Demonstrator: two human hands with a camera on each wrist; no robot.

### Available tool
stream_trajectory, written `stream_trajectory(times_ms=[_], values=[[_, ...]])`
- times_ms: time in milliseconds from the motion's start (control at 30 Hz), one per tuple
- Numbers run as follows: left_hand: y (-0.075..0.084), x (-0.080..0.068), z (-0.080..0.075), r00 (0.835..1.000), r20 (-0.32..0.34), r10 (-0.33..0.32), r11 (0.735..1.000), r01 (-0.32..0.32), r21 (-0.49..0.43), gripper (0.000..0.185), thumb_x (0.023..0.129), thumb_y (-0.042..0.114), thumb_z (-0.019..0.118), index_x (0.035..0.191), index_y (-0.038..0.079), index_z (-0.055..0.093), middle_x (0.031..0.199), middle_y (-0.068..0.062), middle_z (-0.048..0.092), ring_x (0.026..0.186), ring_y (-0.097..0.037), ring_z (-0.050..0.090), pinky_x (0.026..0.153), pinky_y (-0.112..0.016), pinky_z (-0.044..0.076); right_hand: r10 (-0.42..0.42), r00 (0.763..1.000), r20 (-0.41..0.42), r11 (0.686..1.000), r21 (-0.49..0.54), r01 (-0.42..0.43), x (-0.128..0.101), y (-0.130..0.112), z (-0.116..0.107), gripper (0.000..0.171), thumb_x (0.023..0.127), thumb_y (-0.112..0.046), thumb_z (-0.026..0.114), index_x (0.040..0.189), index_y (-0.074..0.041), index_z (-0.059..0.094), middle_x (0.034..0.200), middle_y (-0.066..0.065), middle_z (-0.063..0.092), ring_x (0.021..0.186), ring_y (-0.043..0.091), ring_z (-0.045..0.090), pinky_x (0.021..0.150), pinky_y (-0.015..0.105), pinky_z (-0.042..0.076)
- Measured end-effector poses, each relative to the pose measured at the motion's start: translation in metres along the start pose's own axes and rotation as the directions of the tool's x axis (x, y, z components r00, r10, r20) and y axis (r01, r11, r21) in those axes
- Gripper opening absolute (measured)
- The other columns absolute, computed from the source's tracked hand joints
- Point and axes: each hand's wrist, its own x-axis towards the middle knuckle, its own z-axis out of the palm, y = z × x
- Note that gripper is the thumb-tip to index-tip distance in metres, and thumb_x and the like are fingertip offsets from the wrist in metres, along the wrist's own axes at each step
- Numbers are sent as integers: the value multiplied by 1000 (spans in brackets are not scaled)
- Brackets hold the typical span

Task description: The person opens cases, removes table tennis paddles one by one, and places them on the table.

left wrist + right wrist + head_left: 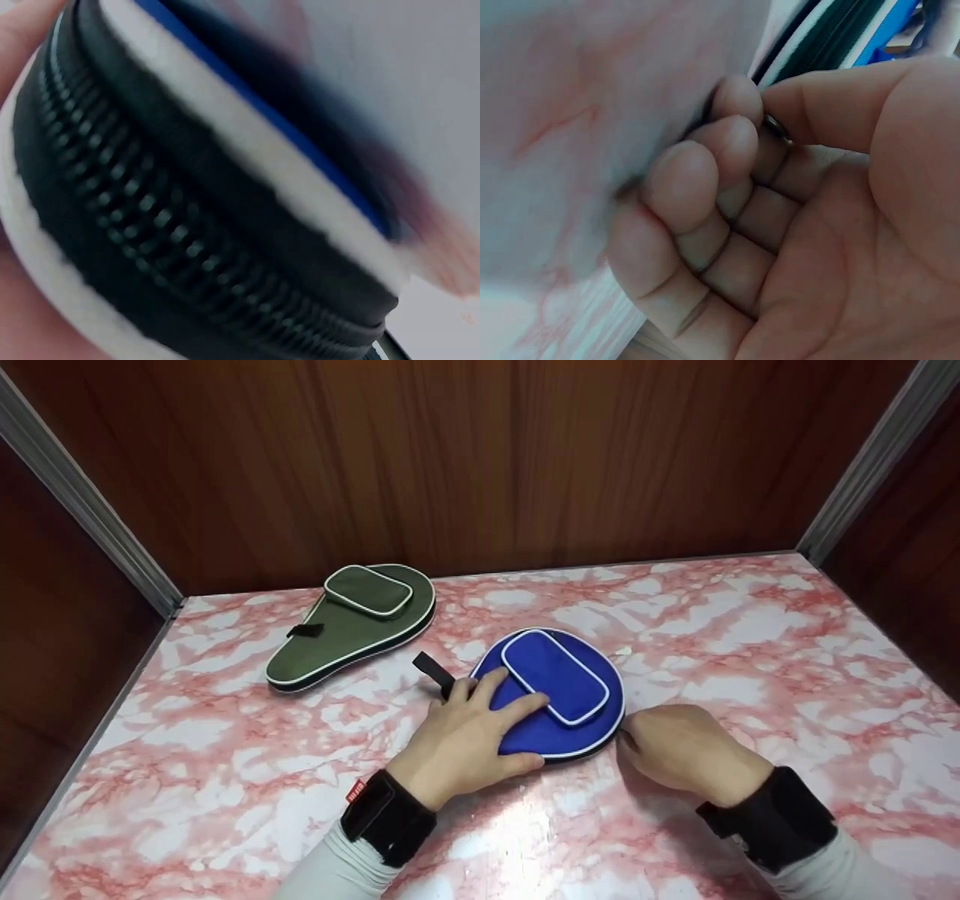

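A blue paddle case [555, 675] with white piping lies flat on the pink marble table [750, 645]. My left hand [480, 720] rests on top of its left part, fingers spread and fairly straight, thumb along the near edge. The left wrist view is filled by the case's black zipper [150, 217] between white piping, very close and blurred. My right hand [626, 735] is curled at the case's right near edge. In the right wrist view its thumb and forefinger pinch a small metal zipper pull [777, 127] beside the case's edge [889, 30].
A green case [352, 622] of the same shape lies at the back left. A black strap [435, 671] sticks out from the blue case beside my left fingers. Dark wooden walls [480, 465] close in the table at the back and both sides.
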Motion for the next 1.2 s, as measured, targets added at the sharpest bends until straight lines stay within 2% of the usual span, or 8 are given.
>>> stream_trajectory(times_ms=[233,467,533,600,733,867,1033,1200], values=[[0,1,1,1000,-1,-2,1000,2,2,74,98,68,72,165,45,50,174,-19,36,150,-53,41,105,-75,47,-43,999,-1,999,32,43,-4,-12,0,24,103,-19,67,80,-17,62,73,4,69,72,31,73,70,57,58],[1,1,1,1000,-13,-8,1000,8,11,74,98,68,73,165,44,51,173,-19,37,149,-54,42,104,-75,48,-79,996,-38,996,26,80,-6,-18,2,2,102,-18,73,102,-16,72,80,6,74,78,31,76,67,56,58],[1,1,0,1000,-8,-7,1000,7,4,73,98,67,72,165,44,51,173,-20,36,150,-54,41,105,-75,47,-83,995,-55,996,25,85,-5,-18,3,6,103,-18,72,108,-16,73,79,5,74,79,30,77,67,55,59],[1,0,-1,1000,20,-2,1000,3,-27,73,100,64,72,167,43,48,176,-21,32,153,-56,37,107,-77,45,-67,996,-66,997,32,69,-4,-17,3,4,105,-20,70,104,-16,72,77,3,72,78,29,76,67,55,58],[-4,-3,-9,994,106,31,990,-15,-142,71,104,55,70,169,43,43,180,-23,21,159,-61,24,118,-77,34,5,998,-65,999,45,-2,1,-12,3,26,108,-22,61,82,-17,62,69,0,64,67,26,70,64,56,57],[-10,-5,-17,985,138,105,974,-74,-214,57,107,48,69,161,39,56,180,-20,24,161,-59,20,127,-70,23,100,994,-50,994,43,-98,5,-3,5,35,110,-21,56,75,-17,58,67,1,60,62,28,65,61,58,56],[-9,-4,-17,982,99,160,972,-139,-189,44,106,46,71,149,34,70,176,-15,36,159,-54,29,125,-65,33,191,980,-48,980,59,-188,9,5,7,34,110,-23,56,77,-15,62,73,6,64,71,34,70,62,61,55],[-5,-3,-12,987,54,150,981,-142,-132,42,105,47,73,146,36,72,174,-14,40,154,-49,38,116,-60,46,189,981,-33,981,57,-187,11,7,9,34,109,-22,55,77,-15,61,74,7,64,71,35,70,63,61,55]])
